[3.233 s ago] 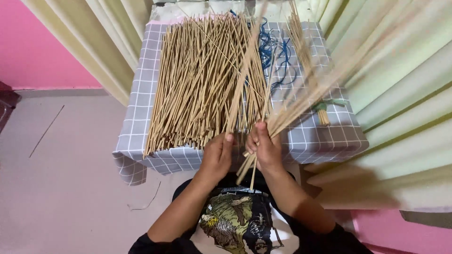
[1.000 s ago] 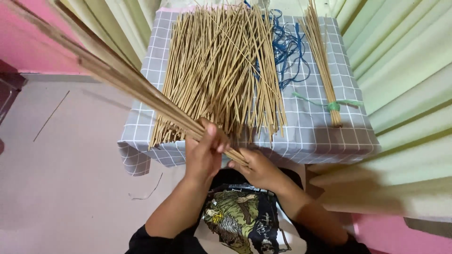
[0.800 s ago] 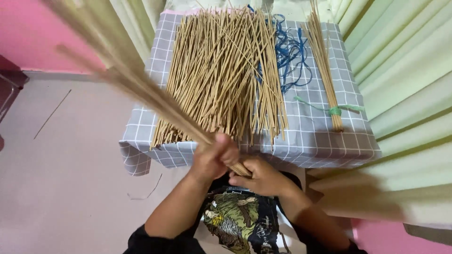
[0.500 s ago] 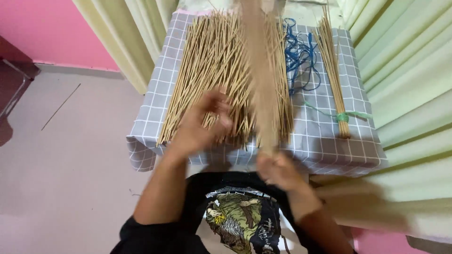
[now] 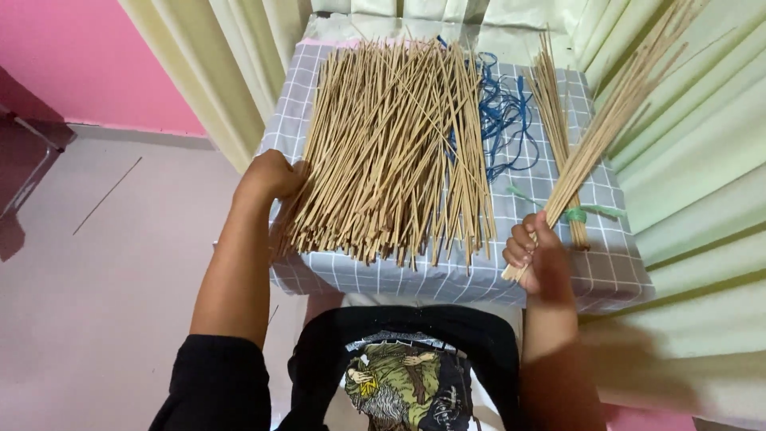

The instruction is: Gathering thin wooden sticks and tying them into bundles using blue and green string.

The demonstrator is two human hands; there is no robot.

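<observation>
Hundreds of thin tan sticks (image 5: 395, 152) lie heaped on a table draped in grey checked cloth (image 5: 471, 275), seen from the head camera. The left hand (image 5: 270, 175) presses against the heap's left edge, its fingers hidden among the sticks. The right hand (image 5: 536, 254) is closed around a slim bundle (image 5: 610, 120) slanting up to the far right, its tips cut off by the frame. Blue cord (image 5: 503, 120) and a green-tied bundle (image 5: 558, 136) lie right of the heap.
</observation>
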